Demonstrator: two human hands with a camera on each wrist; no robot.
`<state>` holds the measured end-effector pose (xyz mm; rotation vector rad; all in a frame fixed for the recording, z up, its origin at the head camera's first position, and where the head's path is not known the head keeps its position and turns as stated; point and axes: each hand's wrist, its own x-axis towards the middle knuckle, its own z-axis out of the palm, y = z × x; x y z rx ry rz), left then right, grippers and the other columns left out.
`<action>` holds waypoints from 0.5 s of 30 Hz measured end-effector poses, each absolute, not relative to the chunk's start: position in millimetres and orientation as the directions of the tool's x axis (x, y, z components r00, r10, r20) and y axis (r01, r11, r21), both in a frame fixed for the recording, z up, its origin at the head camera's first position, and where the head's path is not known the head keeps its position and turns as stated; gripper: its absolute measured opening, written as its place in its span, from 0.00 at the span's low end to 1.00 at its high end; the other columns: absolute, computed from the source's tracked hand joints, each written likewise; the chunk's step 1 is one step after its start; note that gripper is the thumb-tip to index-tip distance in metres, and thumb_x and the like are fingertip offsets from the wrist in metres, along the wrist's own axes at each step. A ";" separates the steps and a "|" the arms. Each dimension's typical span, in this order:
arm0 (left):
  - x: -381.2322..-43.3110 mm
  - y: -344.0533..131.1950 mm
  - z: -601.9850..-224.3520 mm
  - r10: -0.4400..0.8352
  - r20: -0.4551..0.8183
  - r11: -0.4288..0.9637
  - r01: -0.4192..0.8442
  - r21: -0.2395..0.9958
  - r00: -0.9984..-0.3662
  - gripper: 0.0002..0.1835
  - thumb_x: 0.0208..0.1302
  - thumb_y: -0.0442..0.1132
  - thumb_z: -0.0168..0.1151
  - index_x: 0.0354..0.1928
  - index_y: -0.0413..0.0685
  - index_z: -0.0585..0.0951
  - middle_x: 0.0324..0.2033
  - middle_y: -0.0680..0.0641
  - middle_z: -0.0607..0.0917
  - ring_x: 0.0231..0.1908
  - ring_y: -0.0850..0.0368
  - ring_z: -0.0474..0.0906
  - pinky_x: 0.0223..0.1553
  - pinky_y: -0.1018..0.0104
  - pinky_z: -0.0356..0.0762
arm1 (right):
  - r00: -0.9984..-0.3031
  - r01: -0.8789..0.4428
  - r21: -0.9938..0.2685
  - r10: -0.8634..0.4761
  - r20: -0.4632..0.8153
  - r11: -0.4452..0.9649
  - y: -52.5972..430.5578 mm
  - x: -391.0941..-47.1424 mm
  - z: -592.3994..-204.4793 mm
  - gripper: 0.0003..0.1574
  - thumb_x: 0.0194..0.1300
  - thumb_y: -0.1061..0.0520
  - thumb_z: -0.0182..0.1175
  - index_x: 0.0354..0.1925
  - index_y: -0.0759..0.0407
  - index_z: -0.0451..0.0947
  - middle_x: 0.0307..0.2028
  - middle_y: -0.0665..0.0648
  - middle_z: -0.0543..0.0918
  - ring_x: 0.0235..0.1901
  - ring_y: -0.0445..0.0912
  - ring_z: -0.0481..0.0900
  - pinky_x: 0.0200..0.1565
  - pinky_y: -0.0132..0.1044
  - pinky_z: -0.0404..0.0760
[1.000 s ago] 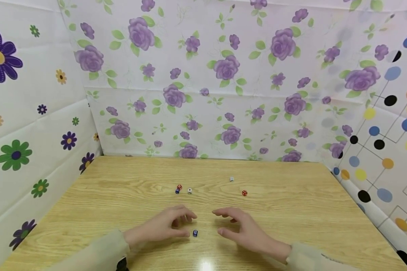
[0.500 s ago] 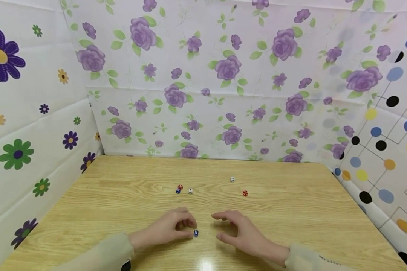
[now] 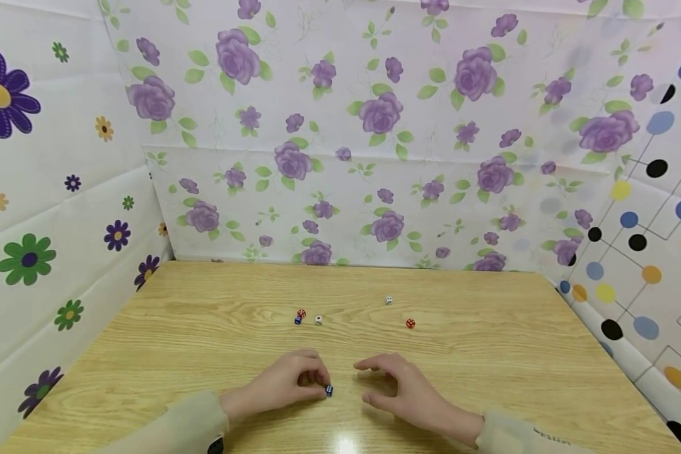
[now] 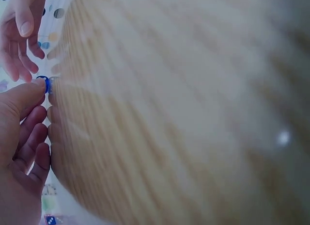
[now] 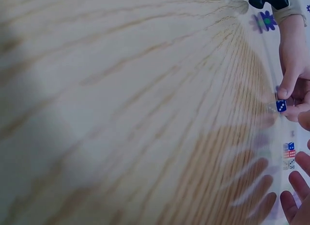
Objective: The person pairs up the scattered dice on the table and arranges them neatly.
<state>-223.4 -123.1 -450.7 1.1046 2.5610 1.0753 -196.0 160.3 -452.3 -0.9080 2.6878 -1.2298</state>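
Note:
In the head view a small blue die [image 3: 329, 391] with white pips is at the fingertips of my left hand [image 3: 286, 383], low on the wooden table. Thumb and forefinger pinch it from its left side. The left wrist view shows the thumb over most of the die [image 4: 47, 84], leaving only a blue edge visible. From the right wrist, one blue face of the die [image 5: 281, 106] shows its pips. My right hand [image 3: 408, 392] hovers a short way to the right, fingers apart and loosely bent, holding nothing.
Farther back on the table [image 3: 204, 296], a red die [image 3: 301, 313], a second blue die [image 3: 297, 320] and a white die [image 3: 319, 320] sit close together. Another white die [image 3: 389, 301] and red die [image 3: 411, 323] lie to the right. Patterned sheets [image 3: 340, 157] enclose the back and sides.
My left hand has moved slightly right and its thumb and forefinger have closed onto the blue die, which stood apart from them before. The right hand has barely moved.

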 end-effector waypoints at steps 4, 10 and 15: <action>-221.4 -117.1 -449.4 0.689 0.137 0.471 0.583 0.662 -0.711 0.04 0.61 0.44 0.70 0.36 0.58 0.85 0.35 0.58 0.81 0.33 0.72 0.74 0.35 0.76 0.75 | -0.828 -0.500 -0.691 -0.522 0.205 0.521 158.9 -196.8 -452.3 0.23 0.63 0.44 0.67 0.56 0.40 0.79 0.54 0.37 0.81 0.54 0.40 0.76 0.56 0.38 0.77; -220.1 -108.3 -449.9 0.693 0.139 0.475 0.593 0.650 -0.707 0.03 0.62 0.43 0.69 0.36 0.57 0.85 0.35 0.59 0.81 0.33 0.73 0.73 0.36 0.77 0.75 | -0.835 -0.497 -0.686 -0.507 0.213 0.531 157.7 -197.2 -452.7 0.20 0.62 0.46 0.68 0.53 0.43 0.81 0.51 0.36 0.83 0.54 0.38 0.77 0.57 0.37 0.77; -218.6 -101.9 -449.9 0.682 0.130 0.502 0.590 0.632 -0.719 0.02 0.62 0.43 0.69 0.36 0.58 0.85 0.35 0.60 0.81 0.32 0.74 0.73 0.36 0.78 0.75 | -0.839 -0.492 -0.690 -0.501 0.212 0.531 157.8 -197.2 -452.8 0.17 0.62 0.48 0.68 0.51 0.42 0.82 0.48 0.37 0.84 0.52 0.37 0.77 0.56 0.37 0.77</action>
